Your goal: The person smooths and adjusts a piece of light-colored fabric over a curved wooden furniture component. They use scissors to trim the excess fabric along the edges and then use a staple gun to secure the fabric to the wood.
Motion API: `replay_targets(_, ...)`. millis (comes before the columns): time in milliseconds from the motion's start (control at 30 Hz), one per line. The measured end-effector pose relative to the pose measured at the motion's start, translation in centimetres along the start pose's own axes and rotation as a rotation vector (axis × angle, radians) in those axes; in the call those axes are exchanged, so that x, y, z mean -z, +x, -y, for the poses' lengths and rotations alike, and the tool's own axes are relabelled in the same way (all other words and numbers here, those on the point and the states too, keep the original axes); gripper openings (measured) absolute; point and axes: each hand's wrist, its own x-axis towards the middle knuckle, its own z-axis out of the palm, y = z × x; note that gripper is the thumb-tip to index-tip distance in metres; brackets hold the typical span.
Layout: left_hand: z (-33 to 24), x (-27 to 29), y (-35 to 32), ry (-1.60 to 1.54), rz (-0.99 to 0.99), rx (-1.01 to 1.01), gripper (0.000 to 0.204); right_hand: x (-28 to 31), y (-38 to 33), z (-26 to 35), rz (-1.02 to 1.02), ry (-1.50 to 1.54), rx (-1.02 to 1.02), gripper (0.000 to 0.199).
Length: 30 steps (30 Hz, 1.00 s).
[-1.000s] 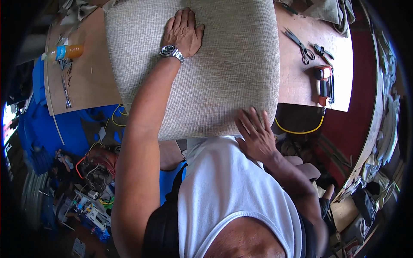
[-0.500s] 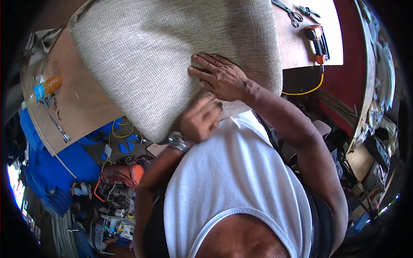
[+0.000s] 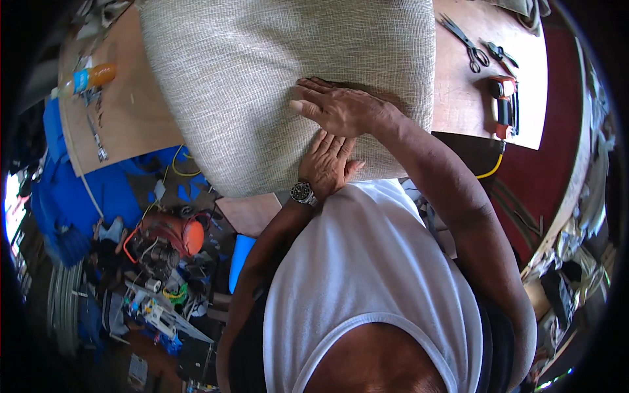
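A large cushion-like piece covered in beige woven fabric spans the front of the table and reaches up to my body. Flat on its near part lies my left hand, fingers stretched forward and thumb out to the side; a metal watch is on that wrist. Just beyond it, my right hand presses edge-down on the fabric, its fingers pointing left and its thumb raised. Some of the right fingers are hidden behind the hand. Neither hand grips anything. Soft creases run through the cloth around both hands.
Right of the cushion, the wooden tabletop holds scissors, pliers and an orange-black air stapler with a yellow hose. At left, a bottle of orange drink lies on a board. A red compressor stands below.
My left hand has come forward from its blurred motion and now rests flat on the fabric. My right hand has turned onto its edge, thumb up. The whole view has shifted slightly.
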Motion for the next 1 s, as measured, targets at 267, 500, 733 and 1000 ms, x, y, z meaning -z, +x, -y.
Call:
replay_targets(267,6.7,5.2,2.1,0.519,-0.158,0.3,0.081,0.8,-2.2,-0.4,-0.117,0.031,0.247,0.073)
replay_targets(500,7.3,8.3,2.7,0.476,0.035,0.262,0.094,5.6,-12.9,-5.3,-0.462,-0.801,0.088,0.067)
replay_targets(733,7.9,8.0,2.8,0.371,-0.013,0.25,0.092,3.6,-2.2,-2.3,-0.234,-0.872,-0.008,0.072)
replay_targets(1000,9.2,8.3,3.4,0.27,-0.068,0.253,0.08,2.6,5.9,-0.5,-0.395,-0.666,0.054,0.071)
